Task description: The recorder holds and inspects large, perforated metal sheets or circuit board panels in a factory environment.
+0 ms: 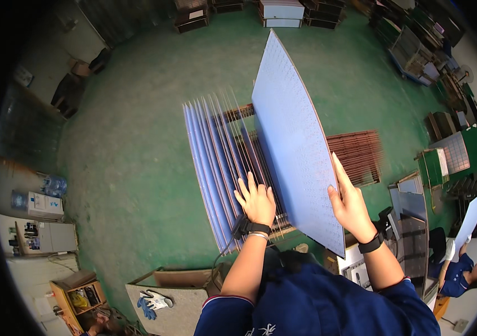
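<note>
Green floor [132, 123] spreads out beneath everything. Next in size is the blue panel [294, 129] I have hold of, standing steeply tilted in front of me, with the row of thinner-looking panels [205, 162] to its left. Its face carries fine rows of marks, too small for me to read. I cannot tell whether its lower edge rests on anything. The row stands on edge, side by side with narrow gaps, in a rack whose brown bars show between the sheets.

My navy shirt [311, 302] fills the bottom of the view. To the left is a grey-topped table [177, 305]; beyond my panel, on its right, lies a reddish-brown slatted rack [356, 154], blurred at its far side. Off to the right a co-worker [455, 280] in navy holds up a pale sheet [472, 215].

My right hand [353, 210] is closed on the panel's right edge, thumb on the blue face, fingers stretched along the edge. My left hand [258, 203] holds nothing: its fingers are spread over the row's upper edges, though I cannot tell how firmly they touch.

Smaller still are the white-and-blue gloves [154, 302] on the table, the dark strap [259, 227] at my left wrist and white lettering [263, 330] on my shirt, partly cut off by the lower border.
</note>
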Demonstrator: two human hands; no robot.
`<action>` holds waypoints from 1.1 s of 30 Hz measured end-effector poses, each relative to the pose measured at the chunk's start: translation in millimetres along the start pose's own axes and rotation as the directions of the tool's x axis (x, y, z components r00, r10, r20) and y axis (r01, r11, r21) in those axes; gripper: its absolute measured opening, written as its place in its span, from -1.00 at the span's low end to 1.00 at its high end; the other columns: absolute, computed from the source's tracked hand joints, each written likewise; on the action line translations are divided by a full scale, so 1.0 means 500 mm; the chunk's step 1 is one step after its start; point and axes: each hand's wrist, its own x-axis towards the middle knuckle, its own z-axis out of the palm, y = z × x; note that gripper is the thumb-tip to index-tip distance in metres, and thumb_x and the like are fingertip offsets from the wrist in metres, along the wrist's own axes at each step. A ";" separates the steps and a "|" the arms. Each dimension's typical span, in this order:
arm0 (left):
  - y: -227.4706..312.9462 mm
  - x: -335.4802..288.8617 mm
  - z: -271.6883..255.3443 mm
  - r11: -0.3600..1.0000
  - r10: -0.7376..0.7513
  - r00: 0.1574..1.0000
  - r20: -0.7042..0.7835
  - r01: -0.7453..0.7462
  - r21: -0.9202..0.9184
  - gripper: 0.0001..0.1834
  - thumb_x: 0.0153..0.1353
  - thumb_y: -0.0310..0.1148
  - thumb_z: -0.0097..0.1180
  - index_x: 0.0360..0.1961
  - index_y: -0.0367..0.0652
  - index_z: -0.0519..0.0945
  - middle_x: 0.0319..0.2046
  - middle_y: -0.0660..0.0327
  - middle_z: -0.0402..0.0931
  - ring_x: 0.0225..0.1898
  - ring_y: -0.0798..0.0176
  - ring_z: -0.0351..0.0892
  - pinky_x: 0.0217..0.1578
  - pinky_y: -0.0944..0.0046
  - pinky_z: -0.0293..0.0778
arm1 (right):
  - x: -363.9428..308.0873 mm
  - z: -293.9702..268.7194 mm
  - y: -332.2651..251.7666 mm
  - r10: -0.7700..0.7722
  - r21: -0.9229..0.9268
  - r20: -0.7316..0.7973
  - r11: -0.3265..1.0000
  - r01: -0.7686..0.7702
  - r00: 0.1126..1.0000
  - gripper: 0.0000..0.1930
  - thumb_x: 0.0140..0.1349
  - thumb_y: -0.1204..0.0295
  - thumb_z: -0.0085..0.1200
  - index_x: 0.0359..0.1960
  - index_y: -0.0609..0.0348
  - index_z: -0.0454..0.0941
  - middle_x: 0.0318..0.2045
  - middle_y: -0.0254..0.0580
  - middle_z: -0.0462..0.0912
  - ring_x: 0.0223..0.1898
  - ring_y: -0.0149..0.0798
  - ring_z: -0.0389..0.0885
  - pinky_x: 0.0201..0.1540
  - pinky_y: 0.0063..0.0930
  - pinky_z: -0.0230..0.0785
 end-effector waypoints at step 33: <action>0.011 0.015 0.020 0.997 -0.047 0.995 0.091 0.041 0.069 -0.78 -0.05 -0.26 0.18 -0.42 -0.17 0.61 0.34 0.02 0.04 0.37 -0.21 -0.14 0.26 -0.35 -0.24 | 0.048 0.280 0.210 0.062 -0.306 0.255 0.952 0.020 0.965 -0.37 0.14 0.54 -0.09 0.31 0.05 0.13 0.04 0.10 0.49 -0.22 0.14 0.59 -0.21 -0.06 0.49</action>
